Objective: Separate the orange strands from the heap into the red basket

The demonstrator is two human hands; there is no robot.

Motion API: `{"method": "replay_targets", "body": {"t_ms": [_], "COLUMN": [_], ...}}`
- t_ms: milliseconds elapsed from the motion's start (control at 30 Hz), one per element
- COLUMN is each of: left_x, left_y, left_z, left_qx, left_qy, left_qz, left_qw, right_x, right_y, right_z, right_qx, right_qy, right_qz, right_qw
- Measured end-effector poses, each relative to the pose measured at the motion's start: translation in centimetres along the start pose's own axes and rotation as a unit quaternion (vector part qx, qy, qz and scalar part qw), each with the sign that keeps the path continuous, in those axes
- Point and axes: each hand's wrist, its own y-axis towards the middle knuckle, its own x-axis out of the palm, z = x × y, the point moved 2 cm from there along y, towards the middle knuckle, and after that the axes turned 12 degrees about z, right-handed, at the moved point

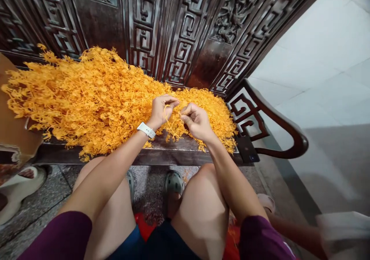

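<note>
My left hand point(163, 109), with a pale watch on its wrist, is closed in a pinch in front of the heap. A thin orange branched plastic stem point(170, 124) hangs from its fingers. Close to its right, my right hand point(196, 119) pinches thumb against forefinger, with a bit of orange at the tips; its exact shape is hard to make out. Behind and beneath both hands lies a large heap of orange plastic flower sprigs point(95, 94), with a smaller mound of the same sprigs point(214, 108) to the right.
The heaps rest on a dark wooden bench point(162, 158) with a carved back point(170, 29) and a curved armrest point(289, 133). A flat black object point(247, 149) lies by the armrest. At left stands a cardboard box point(17, 129). Other people's foot point(27, 173) and arm point(295, 229) show at the sides.
</note>
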Motion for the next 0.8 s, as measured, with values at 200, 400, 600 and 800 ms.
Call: {"method": "replay_targets", "body": {"t_ms": [200,400,600,800], "left_x": [-2.0,-1.5,-0.8,0.1], "left_y": [2.4,0.7,-0.8,-2.5], "left_z": [-3.5,-0.9,0.3,0.9], "left_qx": [-0.062,-0.069,-0.066,-0.121], "left_qy": [0.040,-0.030,-0.016,-0.020], "left_qz": [0.055,-0.028,-0.091,-0.163], "left_qw": [0.996,0.997,0.994,0.979], "right_x": [3.7,-3.3,-5.1,-2.5], "right_y": [-2.5,2.0,1.4,1.2], "right_z": [-4.1,1.6,6.1,6.8], "right_qx": [0.032,0.208,0.362,0.092], "right_qy": [0.134,0.269,0.208,-0.118], "right_qz": [-0.241,0.252,0.281,0.074], "right_qw": [0.961,0.906,0.864,0.986]}}
